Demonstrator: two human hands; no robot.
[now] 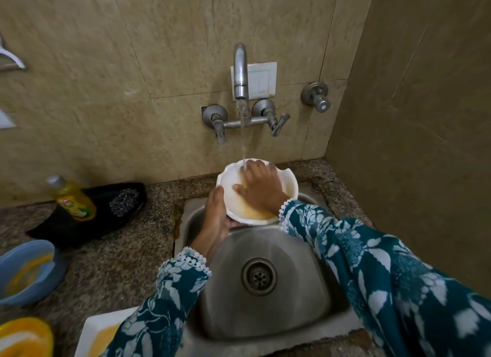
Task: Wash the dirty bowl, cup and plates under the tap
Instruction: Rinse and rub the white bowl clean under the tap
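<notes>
A white bowl (228, 178) with yellowish cloudy water in it is held over the back of the steel sink (292, 290). My left hand (216, 218) grips the bowl's near-left rim from below. My right hand (259, 188) lies flat inside the bowl, fingers spread against its inner wall. Water runs from the tap (240, 72) onto the far rim of the bowl and my right fingers. On the counter at left stand a blue cup (24, 271) with yellow residue, a yellow-stained dish (24, 335) and a white square plate (98, 332), partly hidden by my left sleeve.
A yellow dish-soap bottle (73, 200) lies in a black tray (79, 223) with a steel scrubber (123, 201) on the granite counter (119, 263). The sink drain (259, 276) is open. Tap handles (276, 124) and a wall valve (316, 96) stick out of the tiled wall. A side wall closes the right.
</notes>
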